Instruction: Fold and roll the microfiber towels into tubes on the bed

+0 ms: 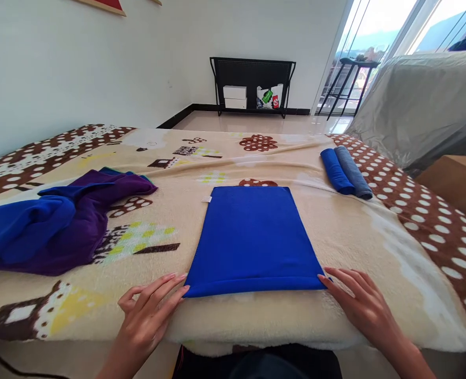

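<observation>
A bright blue cloth (pixel 252 237) lies flat in front of me, a small white label at its far left corner. Its near edge is turned over in a narrow fold. My left hand (pixel 152 302) pinches the near left corner between thumb and fingers. At the near right corner, my right hand (pixel 361 300) has the end of the fold between its thumb and fingers. A blue rolled cloth (pixel 336 171) and a grey-blue rolled cloth (pixel 353 172) lie side by side at the far right. Crumpled blue and purple cloths (pixel 87 218) are heaped on the left.
Everything lies on a cream blanket (pixel 296 321) with brown dotted borders. A black rack (pixel 252 73) with white boxes stands against the far wall. To the right are a plastic-covered piece of furniture (pixel 434 95), a cardboard box (pixel 454 181) and a black stool (pixel 349 79).
</observation>
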The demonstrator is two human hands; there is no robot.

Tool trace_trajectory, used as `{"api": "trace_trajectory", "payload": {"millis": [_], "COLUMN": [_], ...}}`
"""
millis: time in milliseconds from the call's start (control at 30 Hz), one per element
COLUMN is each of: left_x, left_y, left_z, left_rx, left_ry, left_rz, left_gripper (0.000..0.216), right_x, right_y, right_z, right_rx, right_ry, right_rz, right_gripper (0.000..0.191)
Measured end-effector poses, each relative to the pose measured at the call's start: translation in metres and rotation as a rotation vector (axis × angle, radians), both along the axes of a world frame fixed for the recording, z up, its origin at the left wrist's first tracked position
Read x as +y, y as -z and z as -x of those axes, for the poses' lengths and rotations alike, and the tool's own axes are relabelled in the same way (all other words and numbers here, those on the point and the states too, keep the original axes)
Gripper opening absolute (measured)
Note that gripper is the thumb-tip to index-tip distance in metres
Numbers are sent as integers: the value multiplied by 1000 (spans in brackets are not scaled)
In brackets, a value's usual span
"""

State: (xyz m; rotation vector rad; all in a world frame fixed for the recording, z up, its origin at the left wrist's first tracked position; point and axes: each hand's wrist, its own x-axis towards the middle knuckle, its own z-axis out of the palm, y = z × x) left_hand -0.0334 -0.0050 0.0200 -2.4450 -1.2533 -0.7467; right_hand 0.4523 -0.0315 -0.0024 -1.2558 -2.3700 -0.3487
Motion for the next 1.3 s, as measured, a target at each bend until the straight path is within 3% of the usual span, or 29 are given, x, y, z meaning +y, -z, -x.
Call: {"api": "trace_trajectory", "payload": {"millis": [200, 367, 600, 700, 800, 867, 1000, 1067, 1133, 1233, 1300], "left_x": [-8, -5, 1, 3, -1, -6, -13, -12, -11, -13, -16], "left_y": [-15, -11, -6, -2, 2, 5, 11, 15, 19, 24, 24], "left_z": [2, -1, -15, -23, -53, -88, -143, -136, -109, -63, -49], "left_rx": [-80, -34, 28, 50, -56, -147, -205, -204, -179, -129, -150], "left_ry": [39, 14, -131, -215, -394, -401, -36, 69, 88, 46, -39], "left_rz": [85, 201, 175, 124, 5, -75, 51, 113, 133, 134, 130], "left_gripper": [31, 21, 20, 18, 5, 14, 25, 31, 40, 50, 47], "right_x": [-13, -12, 9, 13, 10, 7, 6, 6, 4, -4, -7], "right_y": [-5, -7, -9, -13, -15, -13, -3, 3, 8, 12, 10], "right_z": [-1, 9, 34, 49, 82, 113, 152, 140, 110, 69, 62], "right_rx": [192, 280, 179, 100, 116, 181, 296, 267, 209, 153, 155], "right_ry": [4, 71, 193, 370, 510, 397, 4, -53, -50, 45, 134], "right_rz": [133, 249, 189, 94, -20, -16, 64, 98, 131, 145, 119], "right_gripper": [38, 23, 19, 14, 12, 19, 29, 38, 50, 61, 61]}}
